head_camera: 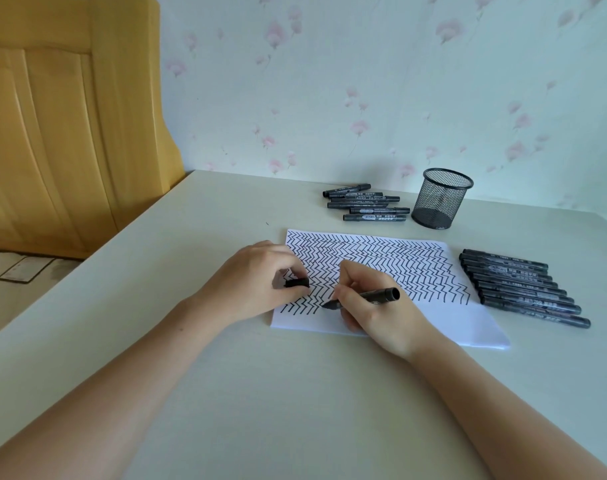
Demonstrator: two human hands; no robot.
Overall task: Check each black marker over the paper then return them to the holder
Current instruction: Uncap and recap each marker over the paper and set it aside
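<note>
A white paper [444, 320] covered with black zigzag lines lies on the table. My right hand [371, 310] grips an uncapped black marker [378, 295], its tip touching the paper at the lower left of the pattern. My left hand [260, 275] rests on the paper's left edge and pinches the marker's black cap [297, 282]. An empty black mesh holder [440, 197] stands upright behind the paper. Several capped markers [366, 206] lie in a group left of the holder. Another row of several capped markers [523, 287] lies right of the paper.
The cream table [295, 393] meets a floral wallpapered wall at the back. A yellow wooden headboard [70, 126] stands beyond the table's left edge, with a bed surface below it.
</note>
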